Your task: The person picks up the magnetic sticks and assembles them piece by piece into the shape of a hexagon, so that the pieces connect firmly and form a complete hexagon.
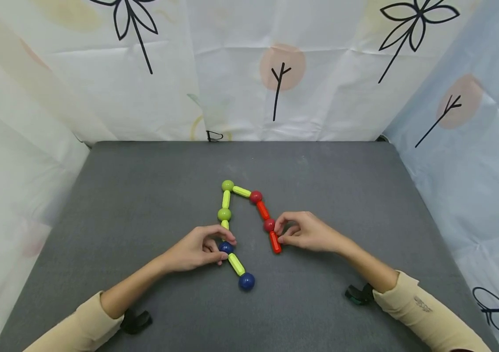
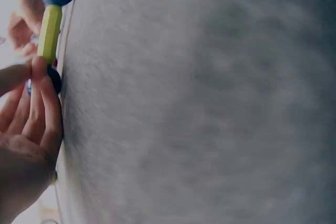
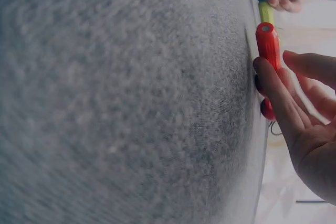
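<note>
Magnetic balls and rods form a bent chain on the table. With thumb and fingers, my left hand (image 1: pixel 198 248) pinches the middle blue ball (image 1: pixel 225 247), partly covered in the left wrist view. From that ball, a yellow-green rod (image 1: pixel 237 264) runs to the end blue ball (image 1: pixel 246 281). My right hand (image 1: pixel 304 232) is at the chain's other end, fingers touching near the lower red ball (image 1: pixel 269 225) and the end red rod (image 1: pixel 275 242). In the right wrist view the thumb stands slightly apart from this red rod (image 3: pixel 268 45), whose round end tip shows.
Two green balls, the upper one (image 1: pixel 228 186) at the chain's corner, join yellow-green rods. Another yellow-green rod (image 1: pixel 242 191) leads to the upper red ball (image 1: pixel 256 197). The grey table (image 1: pixel 152 181) is bordered by printed cloth (image 1: pixel 232 73) at the back and sides.
</note>
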`<state>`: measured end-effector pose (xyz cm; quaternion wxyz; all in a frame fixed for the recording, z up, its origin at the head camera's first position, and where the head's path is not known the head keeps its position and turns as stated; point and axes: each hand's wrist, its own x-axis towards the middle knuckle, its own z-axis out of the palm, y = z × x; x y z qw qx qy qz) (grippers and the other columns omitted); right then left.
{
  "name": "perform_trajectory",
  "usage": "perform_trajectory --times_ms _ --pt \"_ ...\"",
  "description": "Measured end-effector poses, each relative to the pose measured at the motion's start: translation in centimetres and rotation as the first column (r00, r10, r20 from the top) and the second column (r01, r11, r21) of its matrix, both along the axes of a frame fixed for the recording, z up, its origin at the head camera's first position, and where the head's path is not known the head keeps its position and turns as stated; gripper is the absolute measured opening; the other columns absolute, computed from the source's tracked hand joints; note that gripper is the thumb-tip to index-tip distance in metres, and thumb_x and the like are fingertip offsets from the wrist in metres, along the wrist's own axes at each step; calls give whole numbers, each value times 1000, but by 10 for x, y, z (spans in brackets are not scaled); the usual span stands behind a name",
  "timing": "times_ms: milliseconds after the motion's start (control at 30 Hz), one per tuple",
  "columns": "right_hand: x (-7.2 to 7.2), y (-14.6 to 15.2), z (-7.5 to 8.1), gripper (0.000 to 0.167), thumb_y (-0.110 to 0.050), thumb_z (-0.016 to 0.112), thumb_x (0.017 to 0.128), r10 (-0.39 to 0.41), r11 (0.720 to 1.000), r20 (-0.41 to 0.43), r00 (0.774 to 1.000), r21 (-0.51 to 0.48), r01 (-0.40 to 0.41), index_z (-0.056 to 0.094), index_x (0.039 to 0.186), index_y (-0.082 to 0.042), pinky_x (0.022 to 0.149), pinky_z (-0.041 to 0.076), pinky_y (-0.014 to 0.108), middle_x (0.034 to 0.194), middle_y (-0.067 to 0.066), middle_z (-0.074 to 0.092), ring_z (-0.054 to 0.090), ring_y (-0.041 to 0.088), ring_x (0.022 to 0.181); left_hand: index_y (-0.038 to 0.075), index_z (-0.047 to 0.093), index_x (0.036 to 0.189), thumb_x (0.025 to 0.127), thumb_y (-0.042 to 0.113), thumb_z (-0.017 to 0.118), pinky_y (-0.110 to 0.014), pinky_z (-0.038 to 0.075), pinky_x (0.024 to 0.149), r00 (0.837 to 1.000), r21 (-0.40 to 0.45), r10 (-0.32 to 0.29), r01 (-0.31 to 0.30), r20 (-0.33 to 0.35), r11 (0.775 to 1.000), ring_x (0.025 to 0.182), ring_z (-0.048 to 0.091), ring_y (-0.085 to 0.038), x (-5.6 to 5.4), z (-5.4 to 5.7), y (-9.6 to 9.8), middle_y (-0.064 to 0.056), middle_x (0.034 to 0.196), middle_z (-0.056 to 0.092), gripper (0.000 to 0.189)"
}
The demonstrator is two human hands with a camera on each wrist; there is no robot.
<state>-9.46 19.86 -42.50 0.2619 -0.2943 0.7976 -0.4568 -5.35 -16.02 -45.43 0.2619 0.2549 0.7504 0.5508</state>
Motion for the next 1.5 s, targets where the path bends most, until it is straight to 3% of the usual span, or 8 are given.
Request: perform_trajectory --times_ms 133,267,367,533,733,933,1100,1500 --pt "-2 -6 4 25 3 77 97 146 988 -208 967 72 -133 73 118 -9 84 65 23 118 7 76 80 14 94 16 68 133 98 8 81 -25 62 70 1000 -53 2 -4 -26 999 75 76 -17 -2 5 12 -7 134 71 38" --pt "-9 -14 13 37 1 79 95 332 939 -396 856 227 -259 74 128 -15 88 64 29 129 -1 77 75 11 99 13 67 135 98 5 80 -28 63 66 1000 -79 -20 20 0 997 70 76 -18 -4 10 23 -8 135 72 39" --pt "-18 -19 16 40 -6 83 95 430 895 -415 802 315 -317 74 132 -19 89 62 30 130 -6 77 72 10 103 12 67 133 97 4 81 -32 64 63 998 -87 -53 55 32 995 65 76 -19 -6 10 30 -8 132 74 39" --pt "-31 -24 15 37 -16 85 96 499 855 -332 800 339 -393 75 131 -20 86 60 27 124 -7 79 71 7 94 10 68 131 95 3 83 -35 65 61 995 -86 -84 88 56 992 62 75 -18 -6 6 36 -9 126 76 40" --pt "-34 -31 16 34 -20 87 95 558 817 -343 756 386 -428 76 127 -22 88 60 27 121 -10 79 70 7 95 10 69 129 94 8 86 -33 64 59 996 -134 -89 88 3 987 59 74 -15 -6 7 40 -6 116 76 39" --pt "-40 -37 17 30 -21 88 94 541 834 -338 770 334 -440 77 122 -20 76 55 19 114 -9 80 62 -2 80 9 70 127 95 13 85 -31 61 56 996 -149 -63 53 -69 987 55 71 -14 -8 9 38 -4 108 76 36" --pt "-40 -41 20 30 -23 88 93 537 838 -381 753 342 -425 78 121 -20 77 53 18 113 -9 81 63 2 81 10 69 128 95 16 85 -26 56 51 995 -138 -21 8 -95 990 55 71 -15 -11 12 36 -3 108 74 37" --pt "-35 -44 18 30 -26 88 94 542 831 -395 742 386 -402 77 122 -21 71 49 17 113 -10 81 59 1 73 10 68 131 98 13 82 -26 57 53 997 -174 -12 -2 -78 985 59 73 -15 -13 17 36 -5 117 75 36"
